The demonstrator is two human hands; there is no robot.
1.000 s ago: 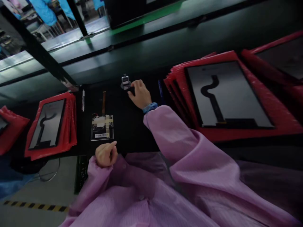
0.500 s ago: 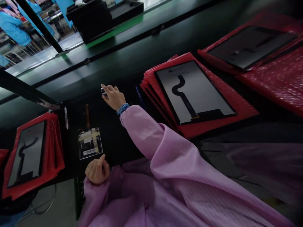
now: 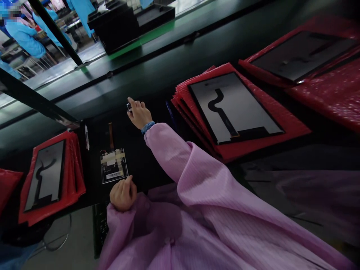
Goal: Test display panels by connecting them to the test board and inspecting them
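The right hand (image 3: 140, 114) pinches one small metal piece (image 3: 129, 107) at its fingertips; a light, steady grip should suit it. Nearer the body, the left hand (image 3: 123, 194) curls loosely, nothing visible inside, just below one taped board (image 3: 114, 165). Three display panels (image 3: 236, 108): two rightward of both hands, one leftward.

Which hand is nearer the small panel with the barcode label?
Left. The left hand is curled beside the near edge of the panel; the right hand is farther off, beyond it and to the right.
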